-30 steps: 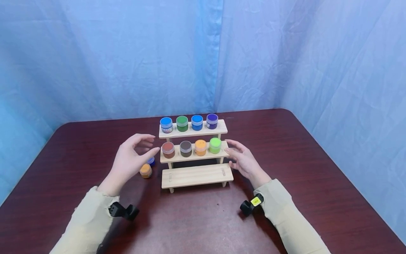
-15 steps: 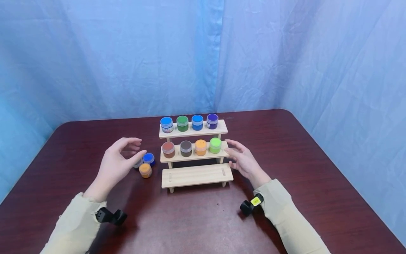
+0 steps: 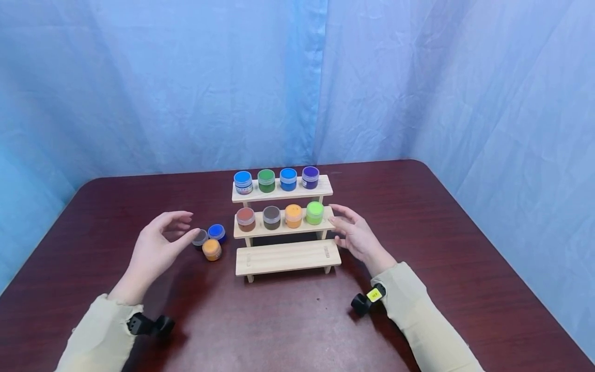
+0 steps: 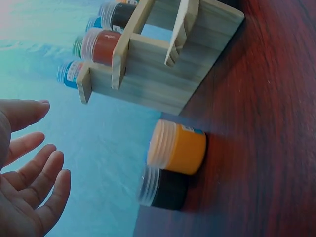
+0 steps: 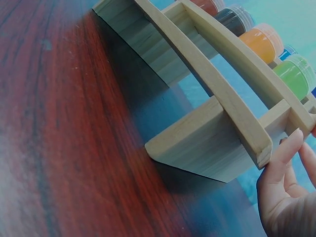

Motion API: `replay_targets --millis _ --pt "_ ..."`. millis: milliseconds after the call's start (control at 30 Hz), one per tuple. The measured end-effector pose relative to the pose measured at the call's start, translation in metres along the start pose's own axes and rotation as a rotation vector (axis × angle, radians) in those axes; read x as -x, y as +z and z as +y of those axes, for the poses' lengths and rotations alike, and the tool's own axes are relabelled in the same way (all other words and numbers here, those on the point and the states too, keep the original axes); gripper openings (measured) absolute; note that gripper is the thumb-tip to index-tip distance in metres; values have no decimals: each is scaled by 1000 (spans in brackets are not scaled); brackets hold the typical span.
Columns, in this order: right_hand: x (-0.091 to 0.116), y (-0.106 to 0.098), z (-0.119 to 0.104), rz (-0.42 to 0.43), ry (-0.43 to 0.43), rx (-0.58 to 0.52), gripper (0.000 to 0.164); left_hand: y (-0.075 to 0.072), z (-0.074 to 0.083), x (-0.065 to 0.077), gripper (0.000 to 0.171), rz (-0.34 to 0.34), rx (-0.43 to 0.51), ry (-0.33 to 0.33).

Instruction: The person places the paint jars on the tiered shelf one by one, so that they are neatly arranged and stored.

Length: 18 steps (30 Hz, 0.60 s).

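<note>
My left hand [image 3: 155, 250] is held above the table with loosely bent fingers and nothing in them. Near its thumb stand three small paint jars: one dark [image 3: 200, 238], one blue [image 3: 216, 234] and one orange [image 3: 212, 250]. In the left wrist view, a gap separates the hand from the orange and dark jars. My right hand [image 3: 360, 240] holds the right end of the middle tier of a three-tier wooden display stand [image 3: 288, 257], thumb in front and index finger behind. That tier bears brown, dark, orange and light green [image 3: 314, 213] jars.
Blue, green and purple paint jars [image 3: 310, 177] line the stand's top tier. The bottom tier shows bare wood. A dark red table [image 3: 279, 330] lies beneath everything, with light blue curtains [image 3: 209, 88] behind and at the sides.
My left hand has moved left and toward me, away from the stand, uncovering the dark jar beside the blue and orange ones. My right hand stays at the stand's end.
</note>
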State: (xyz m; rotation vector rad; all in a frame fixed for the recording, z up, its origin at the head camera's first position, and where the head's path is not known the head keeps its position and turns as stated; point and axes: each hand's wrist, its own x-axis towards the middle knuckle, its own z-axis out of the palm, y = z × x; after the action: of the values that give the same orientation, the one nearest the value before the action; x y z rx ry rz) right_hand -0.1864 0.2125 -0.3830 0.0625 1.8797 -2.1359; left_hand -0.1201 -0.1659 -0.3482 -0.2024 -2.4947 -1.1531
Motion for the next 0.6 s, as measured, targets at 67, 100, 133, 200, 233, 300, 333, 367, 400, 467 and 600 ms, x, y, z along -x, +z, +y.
replay_targets --millis 67,100,133,200,233,300,333,367,400,467,600 --pt "0 0 0 -3 -4 2 53 0 -3 1 33 16 11 0" --pt "0 0 0 -3 -6 2 53 0 -4 2 34 22 16 0" --pt "0 0 0 -2 -6 1 53 0 -6 2 34 28 22 -1" --pt "0 1 0 -1 -7 1 52 -1 -8 3 34 34 28 -9" --pt "0 1 0 0 -6 2 52 -1 -10 4 35 34 31 -14" --pt "0 1 0 1 -4 2 51 -1 -13 4 36 31 29 -25" --pt "0 1 0 1 -4 2 51 -1 -14 5 36 28 26 -33" --pt "0 1 0 1 -6 3 50 -1 -15 5 36 23 27 -43" --pt "0 1 0 0 -6 0 50 -1 -17 6 37 17 27 -51" --pt "0 1 1 1 -7 -7 50 0 -18 6 36 2 26 -67" --pt "0 1 1 1 -6 -20 50 2 -22 7 37 -35 38 -90"
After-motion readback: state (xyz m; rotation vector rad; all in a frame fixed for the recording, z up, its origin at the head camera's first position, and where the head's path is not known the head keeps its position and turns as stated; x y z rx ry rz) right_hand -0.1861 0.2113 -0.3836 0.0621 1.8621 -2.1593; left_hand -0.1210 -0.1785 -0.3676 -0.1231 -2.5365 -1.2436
